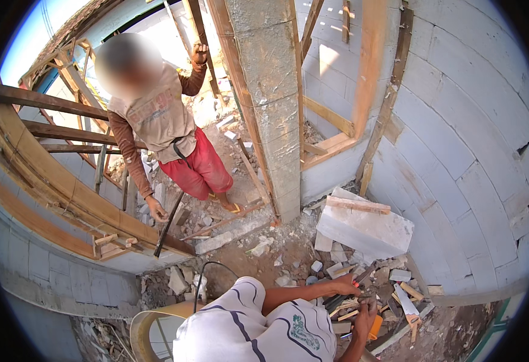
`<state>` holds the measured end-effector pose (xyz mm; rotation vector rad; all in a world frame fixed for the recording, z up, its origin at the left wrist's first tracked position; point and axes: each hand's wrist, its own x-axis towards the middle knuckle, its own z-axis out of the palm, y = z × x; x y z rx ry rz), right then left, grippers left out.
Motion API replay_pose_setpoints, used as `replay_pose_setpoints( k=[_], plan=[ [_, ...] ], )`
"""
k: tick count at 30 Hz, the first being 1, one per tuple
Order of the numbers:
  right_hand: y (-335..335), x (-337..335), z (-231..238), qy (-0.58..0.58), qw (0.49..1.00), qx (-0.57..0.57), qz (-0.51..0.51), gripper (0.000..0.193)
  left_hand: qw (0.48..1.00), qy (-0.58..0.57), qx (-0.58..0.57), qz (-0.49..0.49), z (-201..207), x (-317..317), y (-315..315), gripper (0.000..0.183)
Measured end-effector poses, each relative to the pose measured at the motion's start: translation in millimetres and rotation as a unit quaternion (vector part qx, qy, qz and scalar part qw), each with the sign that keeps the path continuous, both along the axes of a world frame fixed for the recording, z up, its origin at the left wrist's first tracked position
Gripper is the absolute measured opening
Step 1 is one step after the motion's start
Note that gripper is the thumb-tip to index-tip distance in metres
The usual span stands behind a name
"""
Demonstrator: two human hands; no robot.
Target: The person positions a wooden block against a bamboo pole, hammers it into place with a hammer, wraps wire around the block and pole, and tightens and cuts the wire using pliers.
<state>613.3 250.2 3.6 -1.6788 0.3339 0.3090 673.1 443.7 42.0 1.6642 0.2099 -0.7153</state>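
My left hand reaches right over a heap of tools and rubble, its fingers closed around a tool with a red-orange handle. Only part of that tool shows. Below it, my right hand is curled closed; whatever it may hold is too small to make out. An orange object lies beside the right hand, partly hidden. To the right of both hands rests a handsaw with a pale blade and a wooden handle. Wood offcuts and dark tools lie around and under my hands.
A large white block with a wood strip on top stands beyond my hands. A concrete column rises in the middle. Another person stands at the left, one hand on an upright timber. A pale yellow curved rim is beside me.
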Motion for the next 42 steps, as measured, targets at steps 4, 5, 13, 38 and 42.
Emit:
replay_pose_setpoints(
  k=[4,5,13,38,42],
  plan=[
    [23,11,55,-0.055,0.992,-0.101,0.054,0.019,0.986,0.041,-0.138,0.080,-8,7,4,0.047],
    [25,17,57,-0.074,0.987,-0.127,0.064,0.022,0.983,0.032,-0.144,0.106,-8,8,2,0.042],
    [49,55,109,-0.209,0.974,-0.085,-0.018,0.032,0.952,-0.287,0.087,0.067,18,47,-5,0.039],
    [-154,14,260,-0.413,0.733,0.020,-0.541,0.029,0.786,-0.599,0.152,-0.029,9,259,-54,0.030],
    [-145,22,224,-0.378,0.759,0.014,-0.530,0.024,0.716,-0.637,0.218,-0.187,-31,299,-67,0.032]
  ],
)
